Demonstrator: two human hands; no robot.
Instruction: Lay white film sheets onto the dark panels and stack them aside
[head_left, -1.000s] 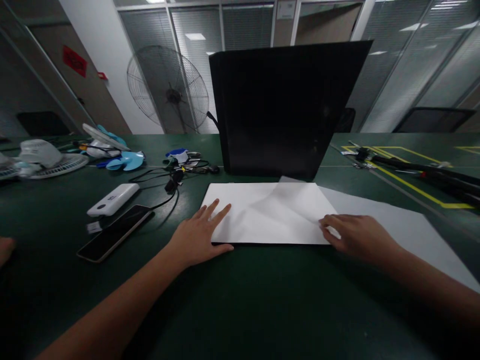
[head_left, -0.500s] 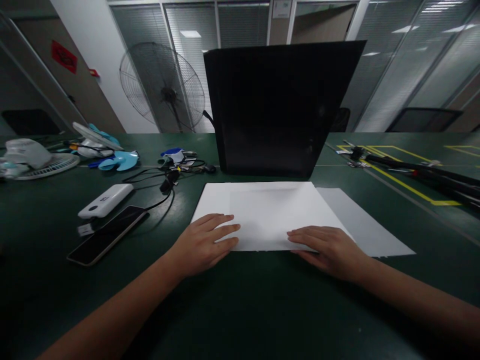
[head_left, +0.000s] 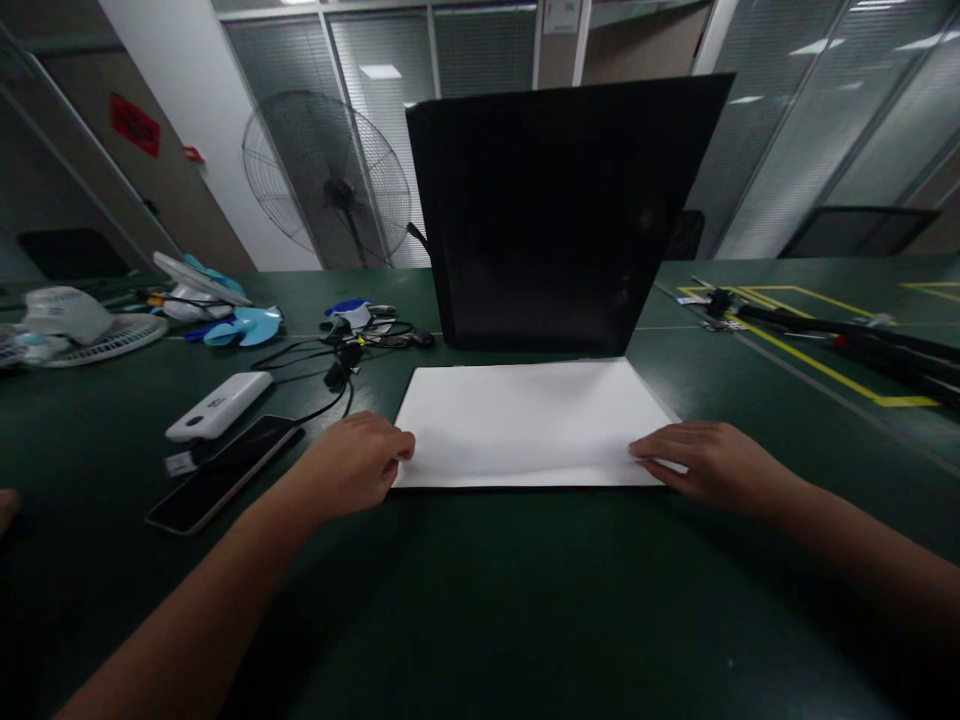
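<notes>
White paper lies flat on the dark green table, a thin dark edge showing beneath its near side. A large black panel rises upright just behind it, like the raised cover of a pad or case. My left hand is closed at the near left corner, thumb and curled fingers pinching the paper's edge. At the near right corner, my right hand grips the paper between thumb and fingers. Whether each hand holds one sheet or several cannot be made out.
Left of the paper lie a phone, a white power bank and tangled cables. Fan parts sit farther left. Black poles lie at right over yellow tape. A bit of skin shows at the left edge.
The sheet that stuck out at the right is now in line with the rest of the paper. Both hands have moved outward to the corners, from lying spread on the paper to pinching it.
</notes>
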